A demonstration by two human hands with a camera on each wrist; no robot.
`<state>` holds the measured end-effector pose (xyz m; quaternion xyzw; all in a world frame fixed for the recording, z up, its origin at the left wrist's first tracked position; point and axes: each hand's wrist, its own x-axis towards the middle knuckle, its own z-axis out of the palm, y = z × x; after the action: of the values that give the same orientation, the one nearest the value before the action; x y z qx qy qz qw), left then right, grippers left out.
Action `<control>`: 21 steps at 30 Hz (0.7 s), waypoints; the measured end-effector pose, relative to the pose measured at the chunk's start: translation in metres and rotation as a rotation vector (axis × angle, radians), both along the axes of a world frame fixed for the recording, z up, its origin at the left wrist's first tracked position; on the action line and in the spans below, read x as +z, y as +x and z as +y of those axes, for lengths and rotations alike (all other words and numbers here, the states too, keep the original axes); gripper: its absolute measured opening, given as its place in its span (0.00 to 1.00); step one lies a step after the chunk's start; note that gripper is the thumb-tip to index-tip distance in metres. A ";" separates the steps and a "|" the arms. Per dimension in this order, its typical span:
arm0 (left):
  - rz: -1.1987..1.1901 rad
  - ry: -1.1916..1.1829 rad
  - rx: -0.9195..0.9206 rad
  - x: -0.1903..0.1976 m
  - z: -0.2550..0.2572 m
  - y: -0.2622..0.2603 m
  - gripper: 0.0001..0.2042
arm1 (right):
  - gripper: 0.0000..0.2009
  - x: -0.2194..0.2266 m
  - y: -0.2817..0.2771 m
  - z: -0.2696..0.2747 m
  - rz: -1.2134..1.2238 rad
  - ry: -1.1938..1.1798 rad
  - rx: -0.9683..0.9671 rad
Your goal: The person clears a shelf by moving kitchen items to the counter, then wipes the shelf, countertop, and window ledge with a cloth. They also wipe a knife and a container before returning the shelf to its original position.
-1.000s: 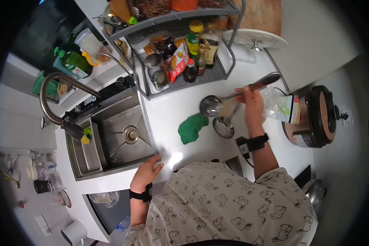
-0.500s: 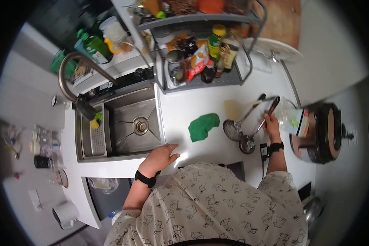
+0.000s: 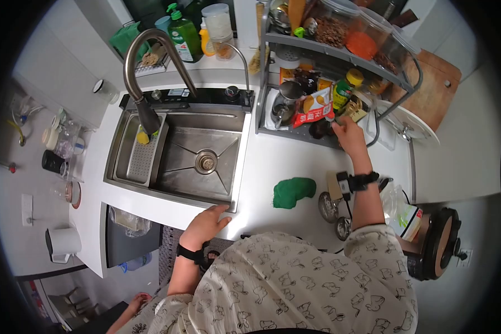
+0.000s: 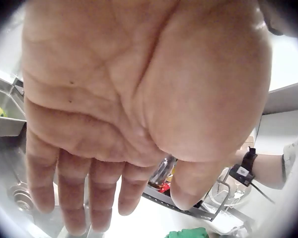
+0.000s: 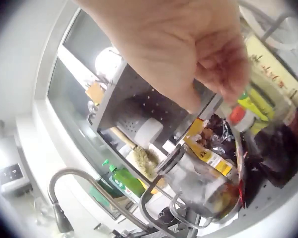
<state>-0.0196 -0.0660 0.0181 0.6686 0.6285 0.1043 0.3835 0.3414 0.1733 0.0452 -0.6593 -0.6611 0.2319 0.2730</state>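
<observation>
My right hand reaches over the lower shelf of a grey rack, thumb and fingers apart. Right by its fingertips is a small dark bottle; its red cap shows just below the fingers in the right wrist view. Beside it stand a green-and-yellow bottle, a red snack packet and a glass jar. My left hand rests at the front corner of the sink, fingers extended and palm bare in the left wrist view. A ladle and a skimmer lie partly hidden under the right forearm.
A green cloth lies on the white counter. Left of it is the steel sink with its faucet. At the right stand a clear bag and a rice cooker. Lidded jars fill the rack's top shelf.
My right hand has set the ladle down beside the skimmer, let go of it, and moved forward to the rack's lower shelf. The left hand stays by the sink's front corner.
</observation>
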 end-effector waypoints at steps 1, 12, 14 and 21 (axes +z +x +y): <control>0.004 0.004 0.015 0.000 0.000 0.001 0.20 | 0.19 0.010 -0.019 0.012 -0.184 0.096 -0.067; 0.019 -0.004 0.056 -0.006 -0.020 0.003 0.19 | 0.14 -0.005 -0.044 0.080 -0.278 0.009 -0.084; 0.003 0.014 0.046 -0.009 -0.011 0.010 0.19 | 0.14 0.000 -0.038 0.086 -0.184 0.068 -0.040; 0.008 0.035 -0.008 -0.006 -0.001 0.006 0.20 | 0.11 0.075 -0.020 0.026 -0.166 0.184 0.059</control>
<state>-0.0137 -0.0673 0.0118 0.6780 0.6256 0.1110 0.3697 0.3213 0.1997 0.1204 -0.6285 -0.7191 0.1227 0.2698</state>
